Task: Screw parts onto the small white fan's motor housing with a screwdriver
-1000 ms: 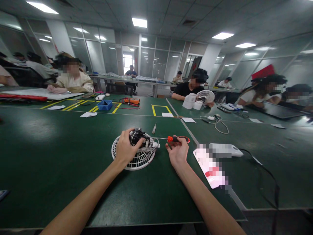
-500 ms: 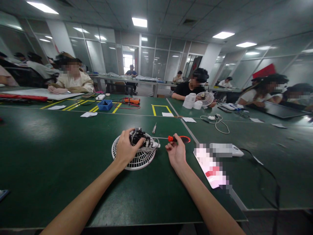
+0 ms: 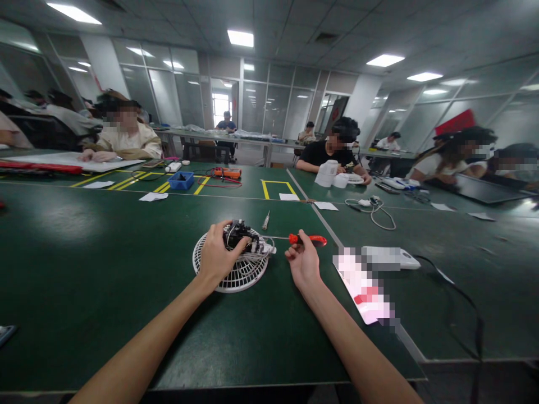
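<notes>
My left hand (image 3: pixel 215 255) is closed round a black fan motor (image 3: pixel 243 234) with loose wires. The motor sits on a white round fan grille (image 3: pixel 236 276) lying flat on the green table (image 3: pixel 105 269). A red-handled screwdriver (image 3: pixel 310 239) lies level, its thin shaft pointing left into the motor's side. My right hand (image 3: pixel 304 264) is just below the handle, with thumb and fingertips pinched at the handle's near end. Most of the handle shows above the fingers.
A small grey tool (image 3: pixel 265 220) lies behind the motor. A white device (image 3: pixel 389 258) and a card lie to the right, near a black cable (image 3: pixel 458 297). A blue tray (image 3: pixel 181 180) and an orange meter (image 3: pixel 226 173) stand farther back. Other people sit at the tables around.
My right hand's fingers have slid down off the screwdriver handle, so more of the red handle shows. My left hand and the motor have stayed put. A person at the back lowered a fan.
</notes>
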The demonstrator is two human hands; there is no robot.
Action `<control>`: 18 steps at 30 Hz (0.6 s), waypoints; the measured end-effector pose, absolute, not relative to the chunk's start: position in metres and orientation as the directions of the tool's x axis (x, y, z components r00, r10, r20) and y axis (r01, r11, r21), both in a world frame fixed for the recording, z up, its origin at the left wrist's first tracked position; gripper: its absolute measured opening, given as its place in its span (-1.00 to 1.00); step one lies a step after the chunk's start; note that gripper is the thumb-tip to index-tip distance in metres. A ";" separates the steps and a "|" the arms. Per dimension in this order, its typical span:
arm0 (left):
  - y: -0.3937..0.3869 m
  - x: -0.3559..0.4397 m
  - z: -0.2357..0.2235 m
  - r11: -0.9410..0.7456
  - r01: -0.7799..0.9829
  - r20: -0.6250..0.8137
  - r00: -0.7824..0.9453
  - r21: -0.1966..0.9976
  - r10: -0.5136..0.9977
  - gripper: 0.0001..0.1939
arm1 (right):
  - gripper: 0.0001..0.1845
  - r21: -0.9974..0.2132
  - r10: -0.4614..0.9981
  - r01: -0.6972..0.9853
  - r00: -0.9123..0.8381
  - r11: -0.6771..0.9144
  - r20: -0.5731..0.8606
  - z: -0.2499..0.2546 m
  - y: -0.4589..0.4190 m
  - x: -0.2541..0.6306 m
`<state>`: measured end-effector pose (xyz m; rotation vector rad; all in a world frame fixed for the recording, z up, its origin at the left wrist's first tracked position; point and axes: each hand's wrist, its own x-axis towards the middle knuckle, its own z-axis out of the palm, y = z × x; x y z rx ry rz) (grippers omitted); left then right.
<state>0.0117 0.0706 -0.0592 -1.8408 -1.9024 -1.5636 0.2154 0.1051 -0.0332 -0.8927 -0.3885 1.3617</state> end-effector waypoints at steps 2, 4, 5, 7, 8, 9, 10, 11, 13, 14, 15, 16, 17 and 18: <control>0.070 0.012 -0.059 -0.231 0.773 0.648 -0.284 0.591 0.707 -0.45 | -0.82 -0.713 0.941 -0.699 0.205 -0.052 -0.269 -0.032 0.104 0.217; 0.070 0.012 -0.059 -0.230 0.771 0.646 -0.286 0.594 0.708 -0.44 | -0.94 -0.695 0.934 -0.717 0.214 -0.049 -0.286 -0.031 0.102 0.220; 0.070 0.012 -0.059 -0.231 0.770 0.645 -0.286 0.595 0.708 -0.44 | -0.95 -0.693 0.930 -0.719 0.220 -0.048 -0.293 -0.031 0.102 0.220; 0.070 0.012 -0.059 -0.235 0.768 0.648 -0.287 0.596 0.705 -0.44 | -0.91 -0.700 0.926 -0.713 0.231 -0.047 -0.298 -0.031 0.103 0.221; 0.070 0.012 -0.059 -0.238 0.768 0.651 -0.286 0.595 0.703 -0.44 | -0.91 -0.708 0.926 -0.705 0.240 -0.040 -0.291 -0.031 0.104 0.221; 0.070 0.012 -0.059 -0.241 0.767 0.653 -0.285 0.594 0.702 -0.44 | -0.92 -0.719 0.928 -0.694 0.249 -0.027 -0.275 -0.032 0.104 0.221; 0.070 0.012 -0.059 -0.242 0.767 0.654 -0.285 0.594 0.701 -0.45 | -0.90 -0.731 0.932 -0.682 0.259 -0.009 -0.254 -0.032 0.105 0.220; 0.070 0.011 -0.059 -0.243 0.767 0.654 -0.284 0.593 0.701 -0.45 | -0.85 -0.742 0.936 -0.670 0.268 0.010 -0.229 -0.033 0.106 0.220; 0.070 0.011 -0.059 -0.242 0.768 0.653 -0.283 0.593 0.702 -0.45 | -0.72 -0.756 0.945 -0.653 0.268 0.034 -0.189 -0.034 0.106 0.218; 0.070 0.011 -0.059 -0.239 0.768 0.652 -0.284 0.593 0.703 -0.45 | -0.67 -0.758 0.951 -0.651 0.254 0.031 -0.179 -0.034 0.106 0.218; 0.070 0.012 -0.059 -0.238 0.768 0.650 -0.285 0.594 0.704 -0.45 | -0.64 -0.757 0.957 -0.653 0.233 0.021 -0.175 -0.034 0.106 0.218; 0.069 0.012 -0.058 -0.237 0.768 0.649 -0.285 0.595 0.705 -0.45 | -0.63 -0.752 0.961 -0.659 0.211 0.006 -0.178 -0.034 0.106 0.219; 0.069 0.012 -0.058 -0.236 0.767 0.647 -0.285 0.596 0.707 -0.45 | -0.64 -0.744 0.963 -0.668 0.194 -0.009 -0.186 -0.034 0.105 0.219; 0.069 0.012 -0.058 -0.236 0.767 0.646 -0.285 0.597 0.708 -0.45 | -0.67 -0.734 0.962 -0.679 0.185 -0.021 -0.199 -0.034 0.104 0.220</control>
